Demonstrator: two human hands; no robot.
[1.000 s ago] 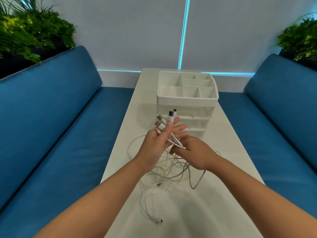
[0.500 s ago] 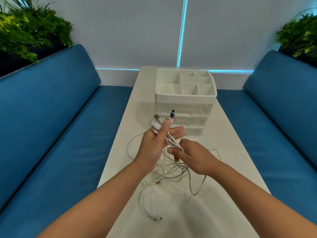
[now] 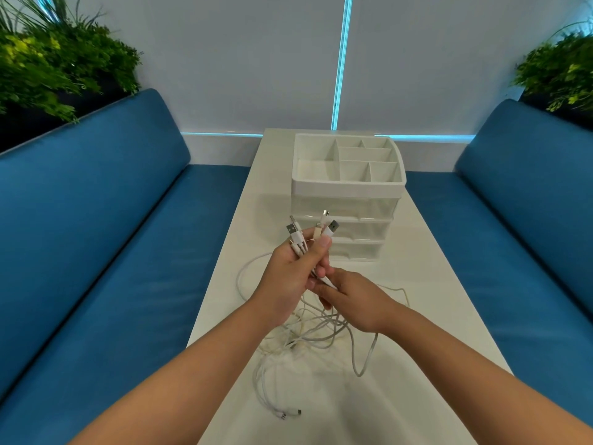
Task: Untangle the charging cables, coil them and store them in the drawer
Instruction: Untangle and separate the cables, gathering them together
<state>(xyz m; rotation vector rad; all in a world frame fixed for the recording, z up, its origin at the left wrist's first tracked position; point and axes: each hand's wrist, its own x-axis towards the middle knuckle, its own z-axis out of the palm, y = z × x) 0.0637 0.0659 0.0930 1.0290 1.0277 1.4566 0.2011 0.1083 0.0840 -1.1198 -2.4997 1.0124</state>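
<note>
Charging cables (image 3: 308, 329) are bunched in the left hand (image 3: 288, 277), whose grip curls tight round them, plugs (image 3: 330, 228) fanning above. The right hand (image 3: 356, 300) pinches strands just below. White loops trail tangled onto the worktop (image 3: 417, 284) before the drawer organizer (image 3: 348, 200).

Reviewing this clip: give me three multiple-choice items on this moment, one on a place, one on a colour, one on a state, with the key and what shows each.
1. Where does the white drawer organizer stand?
A. on the white table
B. on a bench
C. on the floor

2. What colour are the bench cushions?
A. grey
B. blue
C. red

3. What is the left hand doing?
A. resting flat on the table
B. pulling a drawer
C. gripping a bundle of cable plugs

Key: 1 A, its base sits on the tabletop beyond the hands. 2 B, both side cushions are blue. 3 C, the plugs stick up out of its grip, the cords trailing down to the tangle.
</note>
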